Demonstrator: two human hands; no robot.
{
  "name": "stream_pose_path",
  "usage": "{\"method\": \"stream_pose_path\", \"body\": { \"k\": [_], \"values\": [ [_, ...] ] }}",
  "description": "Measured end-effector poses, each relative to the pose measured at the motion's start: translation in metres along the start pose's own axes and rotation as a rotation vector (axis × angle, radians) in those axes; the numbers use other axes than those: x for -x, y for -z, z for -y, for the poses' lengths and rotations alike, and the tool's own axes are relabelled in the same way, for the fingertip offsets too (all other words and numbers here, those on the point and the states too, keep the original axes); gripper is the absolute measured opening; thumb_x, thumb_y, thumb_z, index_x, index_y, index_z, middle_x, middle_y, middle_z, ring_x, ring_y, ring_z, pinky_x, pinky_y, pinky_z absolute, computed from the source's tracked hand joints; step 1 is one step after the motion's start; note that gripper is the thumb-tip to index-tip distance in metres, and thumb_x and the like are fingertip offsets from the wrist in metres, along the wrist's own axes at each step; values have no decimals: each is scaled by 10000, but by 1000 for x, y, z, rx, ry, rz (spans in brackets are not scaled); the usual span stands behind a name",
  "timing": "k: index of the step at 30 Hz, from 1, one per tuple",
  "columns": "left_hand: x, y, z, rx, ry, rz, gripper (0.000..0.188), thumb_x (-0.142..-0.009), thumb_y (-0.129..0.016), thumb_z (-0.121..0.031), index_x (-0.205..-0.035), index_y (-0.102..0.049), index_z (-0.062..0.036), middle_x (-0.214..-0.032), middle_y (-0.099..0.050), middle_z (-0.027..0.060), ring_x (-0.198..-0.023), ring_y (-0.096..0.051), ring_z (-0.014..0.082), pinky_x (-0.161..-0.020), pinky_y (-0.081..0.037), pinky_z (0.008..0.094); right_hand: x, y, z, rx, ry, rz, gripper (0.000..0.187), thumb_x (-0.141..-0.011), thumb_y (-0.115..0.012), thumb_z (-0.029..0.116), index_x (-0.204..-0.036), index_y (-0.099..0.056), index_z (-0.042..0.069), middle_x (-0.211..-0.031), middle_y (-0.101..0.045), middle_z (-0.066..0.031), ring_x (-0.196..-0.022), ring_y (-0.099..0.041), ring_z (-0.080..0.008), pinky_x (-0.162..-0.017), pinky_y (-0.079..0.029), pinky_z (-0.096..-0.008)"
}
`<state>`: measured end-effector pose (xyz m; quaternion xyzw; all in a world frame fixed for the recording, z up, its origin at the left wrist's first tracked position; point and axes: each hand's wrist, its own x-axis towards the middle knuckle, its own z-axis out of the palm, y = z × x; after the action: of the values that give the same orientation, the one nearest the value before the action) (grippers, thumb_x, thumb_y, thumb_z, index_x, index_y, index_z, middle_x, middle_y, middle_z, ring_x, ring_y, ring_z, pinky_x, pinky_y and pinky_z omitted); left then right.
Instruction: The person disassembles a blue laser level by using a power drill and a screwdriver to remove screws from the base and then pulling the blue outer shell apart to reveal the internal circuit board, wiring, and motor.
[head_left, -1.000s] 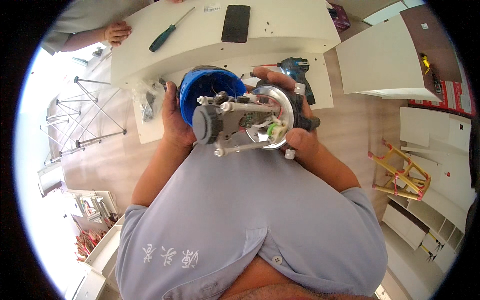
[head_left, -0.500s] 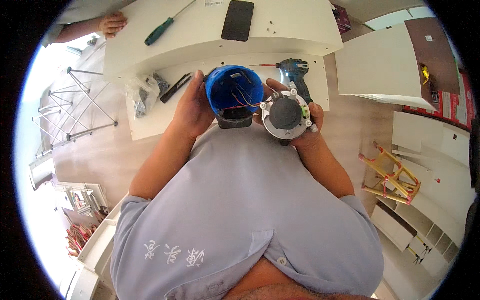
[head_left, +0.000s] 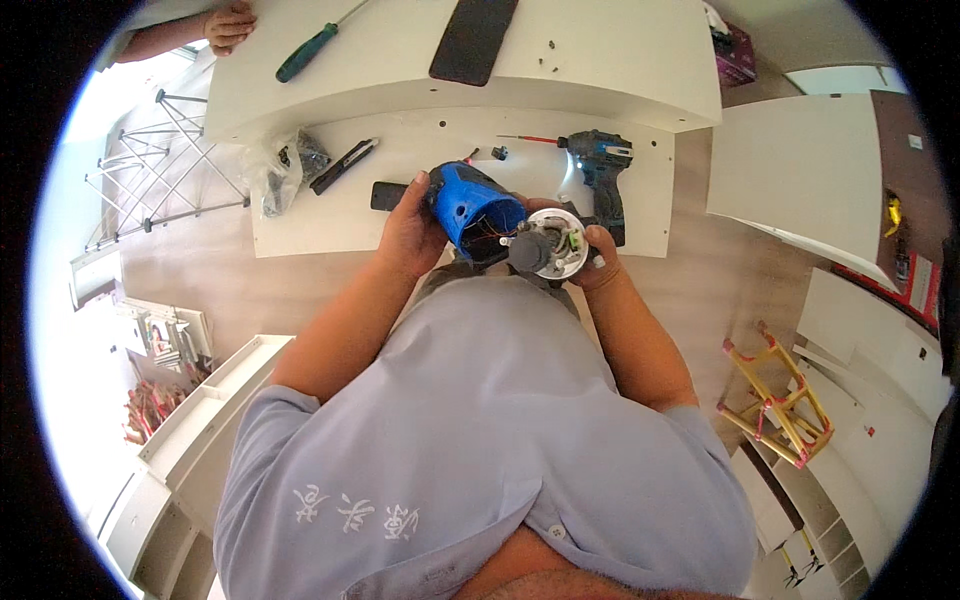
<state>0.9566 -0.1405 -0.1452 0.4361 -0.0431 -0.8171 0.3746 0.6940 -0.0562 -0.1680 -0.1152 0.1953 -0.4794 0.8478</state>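
Observation:
My left hand (head_left: pixel 413 236) is closed around a blue and black hollow plastic housing (head_left: pixel 468 196), its open end tilted toward me and to the right. In my right hand (head_left: pixel 600 260) is a round silver metal part (head_left: pixel 568 243) with a dark grey round knob-like piece at its front and small posts on its rim. Thin coloured wires show inside the housing's mouth, close to the metal part. The two pieces almost touch. Behind my hands, a cordless drill (head_left: pixel 598 160) with a long red-and-metal bit and its light on lies on the lower white shelf (head_left: pixel 400 135).
A clear plastic bag (head_left: pixel 275 180) of dark parts, a black folding knife-like tool (head_left: pixel 345 166) and small dark bits lie on the shelf. Above are a green screwdriver (head_left: pixel 307 54), a black phone (head_left: pixel 475 40) and several screws (head_left: pixel 549 58). Another person's hand (head_left: pixel 230 28) rests top left.
The blue housing has turned, showing its side, and its mouth now faces lower right. The metal part has tilted and come closer to it. The view has shifted a little.

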Motion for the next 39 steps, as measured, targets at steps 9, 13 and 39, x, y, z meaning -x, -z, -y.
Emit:
{"method": "stream_pose_path", "body": {
  "k": [9,13,39],
  "values": [
    [-41,16,12,21,-163,-69,504,-1069,-527,-356,-1395,-544,28,-1349,-634,212,-1253,-618,358,-1132,-464,503,-33,50,-10,-45,-56,9,1151,-713,-744,611,-1572,-364,-55,-1531,-502,-250,-1331,-592,-306,-1100,-502,-409],
    [-49,6,3,-70,-308,-147,484,-1043,-590,-330,-1365,-560,30,-1318,-648,198,-1211,-635,341,-1104,-485,490,-52,128,-47,-227,-98,-27,1064,-748,-778,508,-1549,-384,-72,-1474,-547,-265,-1305,-615,-312,-1103,-515,-429],
    [-82,30,-6,-9,-315,8,404,-992,-710,-279,-1276,-581,-21,-1239,-665,142,-1156,-652,297,-1046,-528,467,-30,92,-28,-215,-21,-553,455,-1037,-653,398,-1281,-627,14,-1258,-675,-146,-1119,-681,-261,-1015,-563,-390]
  ]
}}
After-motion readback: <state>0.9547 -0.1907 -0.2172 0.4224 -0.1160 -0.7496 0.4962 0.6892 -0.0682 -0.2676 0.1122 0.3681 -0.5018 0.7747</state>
